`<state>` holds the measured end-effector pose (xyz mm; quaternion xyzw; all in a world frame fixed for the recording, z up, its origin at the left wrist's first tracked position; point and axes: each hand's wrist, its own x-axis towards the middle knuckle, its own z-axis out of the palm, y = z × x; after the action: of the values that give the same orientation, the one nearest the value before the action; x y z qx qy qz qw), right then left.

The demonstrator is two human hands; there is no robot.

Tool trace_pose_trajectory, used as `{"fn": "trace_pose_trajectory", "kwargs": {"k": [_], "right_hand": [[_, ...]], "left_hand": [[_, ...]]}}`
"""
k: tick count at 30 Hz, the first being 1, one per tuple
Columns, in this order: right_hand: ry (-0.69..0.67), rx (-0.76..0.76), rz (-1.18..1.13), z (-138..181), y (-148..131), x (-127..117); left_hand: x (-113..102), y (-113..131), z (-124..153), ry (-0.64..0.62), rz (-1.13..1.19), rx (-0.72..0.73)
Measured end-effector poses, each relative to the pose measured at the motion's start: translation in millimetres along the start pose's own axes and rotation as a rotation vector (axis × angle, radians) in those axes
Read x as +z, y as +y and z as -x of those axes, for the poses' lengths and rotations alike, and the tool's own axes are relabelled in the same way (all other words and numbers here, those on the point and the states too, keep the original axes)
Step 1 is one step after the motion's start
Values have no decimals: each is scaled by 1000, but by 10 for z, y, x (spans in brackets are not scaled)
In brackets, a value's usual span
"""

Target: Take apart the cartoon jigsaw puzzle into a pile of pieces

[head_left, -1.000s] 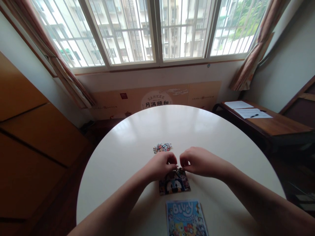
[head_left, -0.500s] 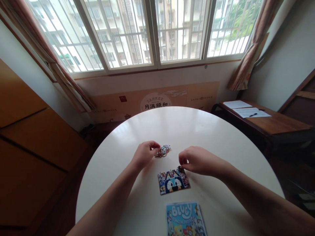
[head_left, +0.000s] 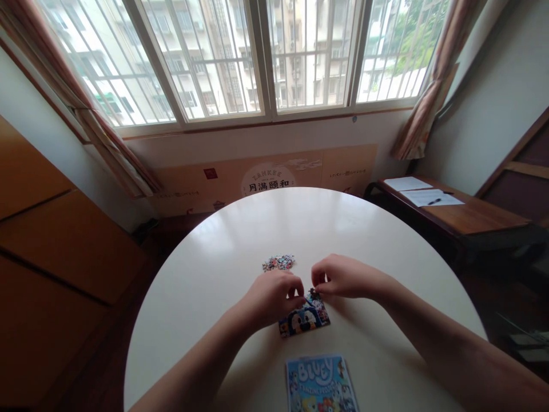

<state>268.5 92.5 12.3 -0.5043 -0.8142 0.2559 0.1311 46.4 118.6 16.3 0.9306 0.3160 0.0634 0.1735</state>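
A partly built jigsaw puzzle [head_left: 305, 323] with a blue dog's face lies on the table, its upper left covered by my left hand [head_left: 277, 294]. That hand is closed in a pinch over the puzzle's upper part, on what looks like a small puzzle piece mostly hidden by the fingers. At the upper right corner, my right hand [head_left: 338, 274] pinches a small dark puzzle piece [head_left: 313, 291] between thumb and fingers. Beyond my left hand is a pile of loose puzzle pieces [head_left: 279, 262].
A blue "Bluey" picture sheet or box [head_left: 319, 384] lies nearest me on the round white table [head_left: 184, 320]. To the right, a wooden side table [head_left: 484, 214] bears papers [head_left: 433, 197] and a pen. A barred window is behind, with an orange-brown cabinet [head_left: 55, 286] at left.
My left hand has come from the loose pile toward me and to the right, over the puzzle's upper part. My right hand stays at the upper right corner. The view has shifted slightly.
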Motion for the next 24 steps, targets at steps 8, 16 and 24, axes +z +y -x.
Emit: {"fn": "trace_pose_trajectory", "kwargs": {"k": [8,16,24], "right_hand": [[-55,7,-100,-28,100,-18],[55,21,-177,-86,148,30],[221,21,-254,-247,160,238]], "left_hand": [[50,-9,1,-90,28,93],[33,16,34,-116,31,93],[-75,-139,-1,225,-28,-166]]}}
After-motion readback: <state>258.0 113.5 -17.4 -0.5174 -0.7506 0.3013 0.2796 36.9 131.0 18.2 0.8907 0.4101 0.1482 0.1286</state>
